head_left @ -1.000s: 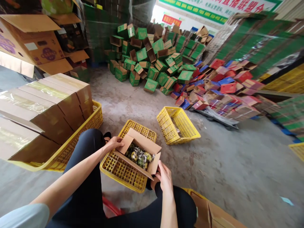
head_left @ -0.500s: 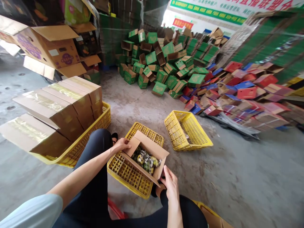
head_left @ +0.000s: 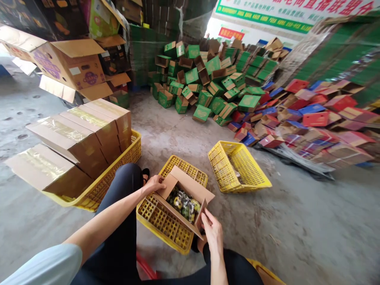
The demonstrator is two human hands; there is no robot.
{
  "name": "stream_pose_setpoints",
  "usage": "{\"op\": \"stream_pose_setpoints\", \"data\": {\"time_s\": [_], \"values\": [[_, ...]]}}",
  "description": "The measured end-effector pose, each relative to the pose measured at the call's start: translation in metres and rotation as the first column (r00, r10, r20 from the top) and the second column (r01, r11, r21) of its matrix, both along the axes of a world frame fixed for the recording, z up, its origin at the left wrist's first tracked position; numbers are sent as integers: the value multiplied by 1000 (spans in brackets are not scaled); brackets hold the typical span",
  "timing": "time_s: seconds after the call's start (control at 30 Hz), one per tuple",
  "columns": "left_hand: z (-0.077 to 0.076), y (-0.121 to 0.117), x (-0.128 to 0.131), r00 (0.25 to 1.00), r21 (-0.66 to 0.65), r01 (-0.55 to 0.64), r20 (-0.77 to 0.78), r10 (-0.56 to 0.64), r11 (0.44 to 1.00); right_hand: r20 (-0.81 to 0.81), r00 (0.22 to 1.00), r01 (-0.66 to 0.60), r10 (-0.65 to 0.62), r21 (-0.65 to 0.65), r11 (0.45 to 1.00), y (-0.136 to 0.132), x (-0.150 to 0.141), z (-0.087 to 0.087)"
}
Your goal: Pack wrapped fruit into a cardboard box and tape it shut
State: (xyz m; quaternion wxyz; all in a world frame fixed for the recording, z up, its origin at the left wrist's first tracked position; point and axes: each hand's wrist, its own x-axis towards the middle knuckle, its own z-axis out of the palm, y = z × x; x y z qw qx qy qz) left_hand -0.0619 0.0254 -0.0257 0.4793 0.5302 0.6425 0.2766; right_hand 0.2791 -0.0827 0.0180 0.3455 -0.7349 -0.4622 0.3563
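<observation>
An open cardboard box (head_left: 191, 189) rests on an upturned yellow crate (head_left: 162, 219) between my knees. Inside it lie bagged green and yellow fruits (head_left: 184, 204). My left hand (head_left: 154, 184) grips the box's left end flap, fingers curled on its edge. My right hand (head_left: 212, 231) pinches the right end flap near the box's near corner. Both long flaps stand open.
Sealed cardboard boxes (head_left: 77, 134) fill a yellow crate (head_left: 124, 156) at left. Another yellow crate (head_left: 237, 166) lies tilted ahead on the concrete floor. Piles of green cartons (head_left: 204, 75) and red and blue cartons (head_left: 303, 114) fill the back. A carton corner (head_left: 264, 273) shows at bottom right.
My view has shifted a little, so everything sits slightly lower and to the right. My right hand has folded the right end flap further inward. My left hand stays on its flap.
</observation>
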Motion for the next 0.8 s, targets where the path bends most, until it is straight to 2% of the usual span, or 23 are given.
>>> {"op": "stream_pose_setpoints", "data": {"time_s": [0.1, 0.23, 0.47, 0.63, 0.8], "values": [[1, -1, 1, 999, 3, 8, -33, -8, 1000, 232, 970, -91, 77, 50, 995, 3, 2, -5], [4, -4, 3, 998, 7, 13, -62, -13, 1000, 377, 919, -152, 116, 66, 986, 2, -3, -5], [3, -8, 3, 998, 22, 43, -54, -42, 999, 474, 870, -180, 134, 53, 982, -3, -11, -10], [-3, -9, 4, 996, 52, 65, -57, -62, 997, 507, 853, -207, 127, 104, 973, -1, -12, -20], [-8, -10, 5, 995, 140, 73, -78, -62, 987, 521, 839, -252, 160, 110, 961, 2, -9, -29]]}}
